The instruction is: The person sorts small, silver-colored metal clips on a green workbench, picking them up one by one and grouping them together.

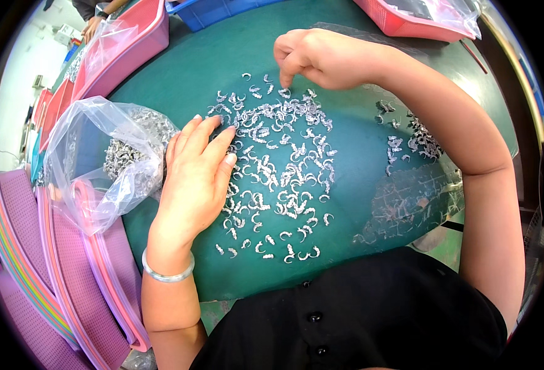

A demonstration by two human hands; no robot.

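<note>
Many silver pieces (296,107) | left hand (192,176): spread flat beside them | right hand (322,58): curled, fingertip (286,81) at one, grip unclear

Curved silver pieces (296,108) lie scattered across a green table (355,179), with a smaller pile (425,140) at right. A clear bag (139,179) of them sits at left, a blue bin (216,13) at the far side.

Silver pieces (296,110), green tabletop (353,157), purple baskets (22,197) (one rim (14,259) rainbow-striped)
</note>
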